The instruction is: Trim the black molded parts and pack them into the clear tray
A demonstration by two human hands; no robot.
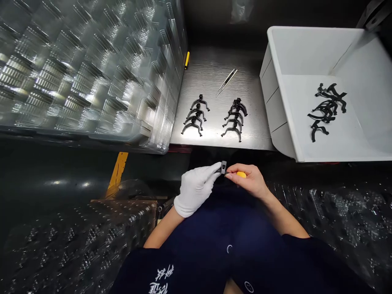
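Observation:
In a white glove, my left hand pinches a small black plastic bracket just in front of the bench edge. My bare right hand is closed around a yellow-handled tool, whose working end sits by the bracket and is mostly hidden by the fingers. Beyond the hands, curved black brackets lie on the metal bench in a left row and a right row. Behind these rows lies a slim utility knife.
A white bin with several black brackets inside stands at the right. Stacked clear plastic trays fill the left. A yellow-and-black pen-like item lies beside them. Plastic-covered stacks flank me below.

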